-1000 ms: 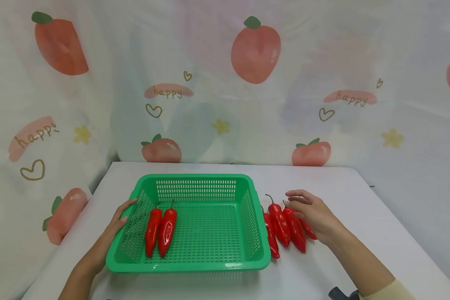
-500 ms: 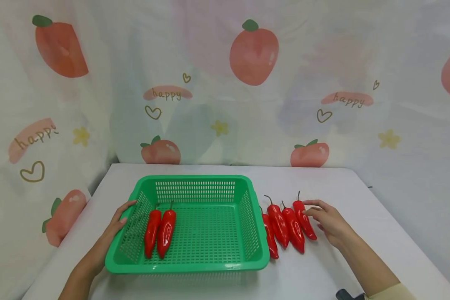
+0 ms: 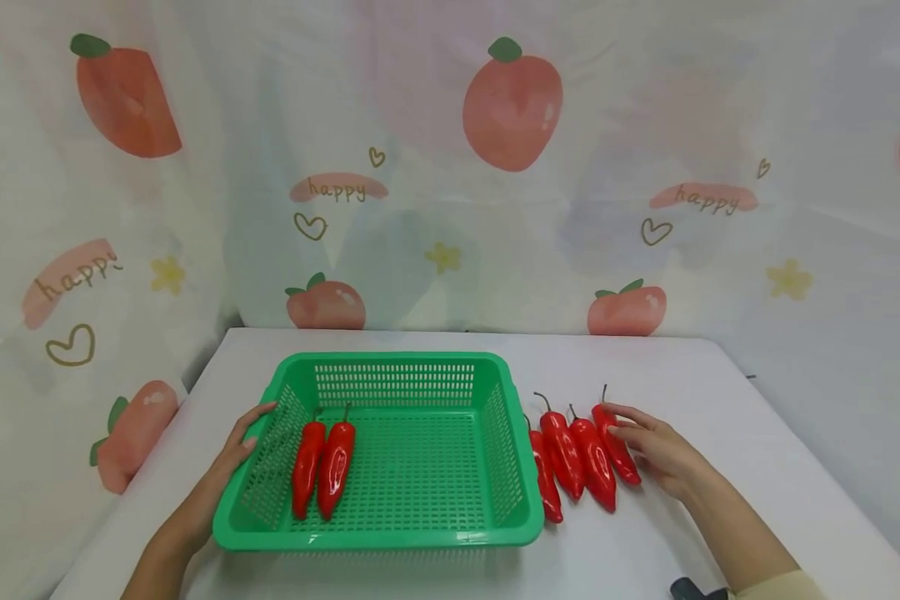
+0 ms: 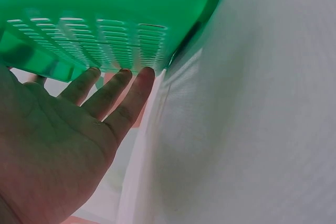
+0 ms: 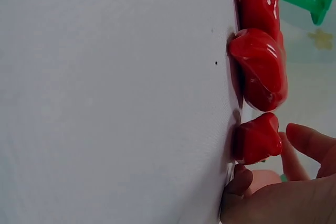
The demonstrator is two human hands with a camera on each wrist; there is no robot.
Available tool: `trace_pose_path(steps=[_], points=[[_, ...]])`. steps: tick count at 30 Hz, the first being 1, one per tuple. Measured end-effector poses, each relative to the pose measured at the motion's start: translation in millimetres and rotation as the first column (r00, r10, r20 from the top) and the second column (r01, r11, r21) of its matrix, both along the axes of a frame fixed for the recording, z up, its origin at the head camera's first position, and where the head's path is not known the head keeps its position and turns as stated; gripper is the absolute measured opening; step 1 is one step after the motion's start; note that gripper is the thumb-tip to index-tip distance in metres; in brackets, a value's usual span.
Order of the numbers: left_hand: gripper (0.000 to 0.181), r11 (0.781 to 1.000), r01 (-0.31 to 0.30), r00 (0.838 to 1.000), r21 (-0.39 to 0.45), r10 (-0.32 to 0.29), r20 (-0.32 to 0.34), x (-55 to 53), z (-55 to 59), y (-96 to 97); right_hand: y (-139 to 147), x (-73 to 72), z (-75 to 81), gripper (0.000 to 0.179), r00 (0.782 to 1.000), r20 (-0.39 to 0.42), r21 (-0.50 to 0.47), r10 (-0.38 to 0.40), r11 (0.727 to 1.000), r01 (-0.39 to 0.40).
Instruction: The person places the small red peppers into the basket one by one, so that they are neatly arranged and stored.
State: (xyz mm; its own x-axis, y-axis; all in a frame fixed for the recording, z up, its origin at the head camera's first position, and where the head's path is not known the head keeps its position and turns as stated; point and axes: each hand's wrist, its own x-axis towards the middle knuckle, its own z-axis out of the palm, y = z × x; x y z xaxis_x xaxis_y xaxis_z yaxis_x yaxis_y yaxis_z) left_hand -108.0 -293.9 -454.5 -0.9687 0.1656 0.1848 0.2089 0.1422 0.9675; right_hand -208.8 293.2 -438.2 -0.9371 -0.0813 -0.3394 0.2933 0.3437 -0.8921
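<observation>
My left hand (image 3: 213,479) lies along the left side of a green plastic basket (image 3: 378,540), its fingertips at the rim. In the left wrist view, straight, spread fingers touch the slotted wall (image 4: 105,3). Two red chili peppers, one on the left (image 3: 308,471) and one beside it (image 3: 335,469), lie in the basket's left part. My right hand (image 3: 663,454) is at the outermost red pepper (image 3: 617,450) on the table, fingers loosely bent along its right side. In the right wrist view, thumb and fingers stand right beside that pepper (image 5: 257,139), not closed round it.
More red peppers lie side by side between basket and right hand: one near the hand (image 3: 594,467), one in the middle (image 3: 564,454), one partly hidden by the basket (image 3: 545,483). A white table (image 3: 690,375) meets a fruit-print cloth (image 3: 435,108) behind.
My right hand has moved from over the right-hand peppers to the outermost one's right side, uncovering its upper part and stem. Over the last half second it stays nearly still. My left hand keeps its place.
</observation>
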Motion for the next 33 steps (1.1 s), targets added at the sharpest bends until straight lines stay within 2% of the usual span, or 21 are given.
trace_pose_path(steps=[2,3,10,15,21,27,33], points=[[0.052,0.999,-0.017,0.996,-0.029,0.020,0.085,4.7,3.3,-1.6,-1.3,-1.9,-1.9,0.062,1.000,-0.014,0.014,0.008,1.000,-0.007],[0.054,0.998,-0.031,0.989,-0.048,0.037,0.146,8.2,5.6,-2.0,-2.4,-2.4,-2.6,0.062,1.000,-0.020,0.020,0.014,1.000,-0.014],[0.053,0.997,-0.040,0.987,-0.065,0.050,0.155,9.8,7.3,-2.1,-5.1,-1.9,-3.2,0.059,0.998,-0.043,0.035,0.041,0.999,-0.040],[0.053,0.998,-0.027,0.987,-0.063,0.037,0.154,9.7,7.6,-1.5,-7.8,-4.7,-1.9,0.055,0.997,-0.059,0.100,0.050,0.994,-0.044],[0.054,0.996,-0.038,0.986,-0.076,0.050,0.159,9.2,7.5,-0.5,-14.1,-8.3,-1.2,0.053,0.996,-0.067,0.164,0.050,0.986,-0.039],[0.054,0.997,-0.039,0.985,-0.070,0.050,0.165,8.9,6.0,-0.7,-13.3,-8.6,-1.7,0.050,0.997,-0.068,0.154,0.034,0.988,-0.023],[0.055,0.996,-0.052,0.984,-0.078,0.064,0.165,8.7,6.4,-0.1,-7.9,-9.2,-1.7,0.054,0.998,-0.063,0.133,-0.016,0.991,0.024]])
